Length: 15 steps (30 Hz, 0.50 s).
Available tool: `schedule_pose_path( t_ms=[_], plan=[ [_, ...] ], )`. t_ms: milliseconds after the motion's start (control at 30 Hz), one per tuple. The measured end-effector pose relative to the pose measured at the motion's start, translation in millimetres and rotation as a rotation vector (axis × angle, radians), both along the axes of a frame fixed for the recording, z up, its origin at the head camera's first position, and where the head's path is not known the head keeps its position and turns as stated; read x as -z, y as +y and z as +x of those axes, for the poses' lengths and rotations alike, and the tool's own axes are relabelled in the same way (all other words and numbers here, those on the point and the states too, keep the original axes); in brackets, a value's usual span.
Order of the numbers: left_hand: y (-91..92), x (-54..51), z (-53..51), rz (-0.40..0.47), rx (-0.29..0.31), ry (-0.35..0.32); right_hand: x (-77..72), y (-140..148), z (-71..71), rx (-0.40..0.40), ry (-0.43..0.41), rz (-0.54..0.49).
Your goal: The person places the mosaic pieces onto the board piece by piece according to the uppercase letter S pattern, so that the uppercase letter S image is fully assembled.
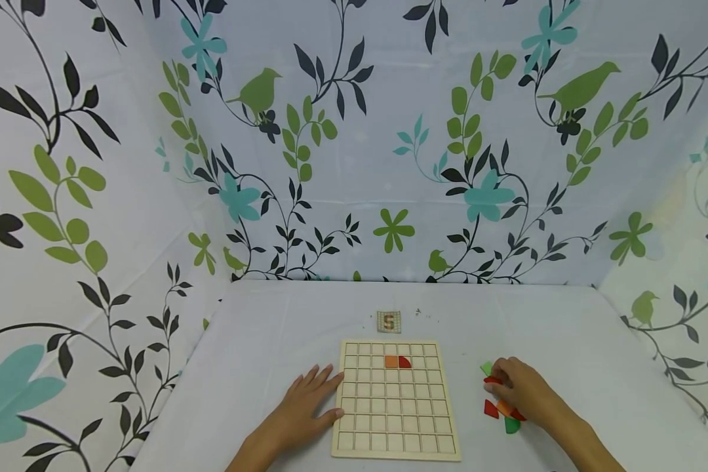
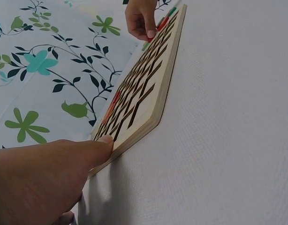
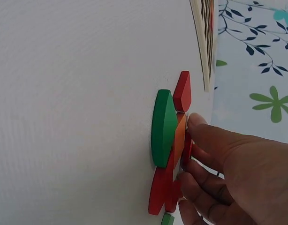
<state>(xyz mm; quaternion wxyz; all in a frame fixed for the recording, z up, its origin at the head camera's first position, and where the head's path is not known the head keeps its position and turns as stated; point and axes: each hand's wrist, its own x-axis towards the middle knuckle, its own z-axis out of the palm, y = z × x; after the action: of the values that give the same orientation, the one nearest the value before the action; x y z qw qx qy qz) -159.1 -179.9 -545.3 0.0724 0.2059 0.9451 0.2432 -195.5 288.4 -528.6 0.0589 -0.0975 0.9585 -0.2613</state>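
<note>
Right hand (image 1: 519,387) pinches a red piece (image 1: 491,379); tight crowding could drag the orange piece (image 3: 179,139) along. Left hand (image 1: 307,406), spread, touches the board (image 1: 396,454) at left.

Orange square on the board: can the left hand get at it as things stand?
Likely yes: the left hand touches the left edge of the board, and only bare grid shows between it and the orange square.

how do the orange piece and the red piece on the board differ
The orange piece is square, while the red piece has one curved edge. In the head view, the orange piece lies left of the red piece. Both sit in neighbouring cells of one row on the wooden board.
</note>
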Motion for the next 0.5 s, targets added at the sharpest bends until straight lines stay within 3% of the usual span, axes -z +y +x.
schedule_pose_path(
  t_ms=[267, 500],
  plan=[
    [-0.1, -0.2, -1.0, 0.014, 0.0, -0.007, -3.0, -12.8, 1.0, 0.001, -0.042, -0.041],
    [-0.4, 1.7, -1.3, 0.006, 0.001, -0.009, 2.0, -22.6, 1.9, -0.022, 0.005, -0.079]
  ],
)
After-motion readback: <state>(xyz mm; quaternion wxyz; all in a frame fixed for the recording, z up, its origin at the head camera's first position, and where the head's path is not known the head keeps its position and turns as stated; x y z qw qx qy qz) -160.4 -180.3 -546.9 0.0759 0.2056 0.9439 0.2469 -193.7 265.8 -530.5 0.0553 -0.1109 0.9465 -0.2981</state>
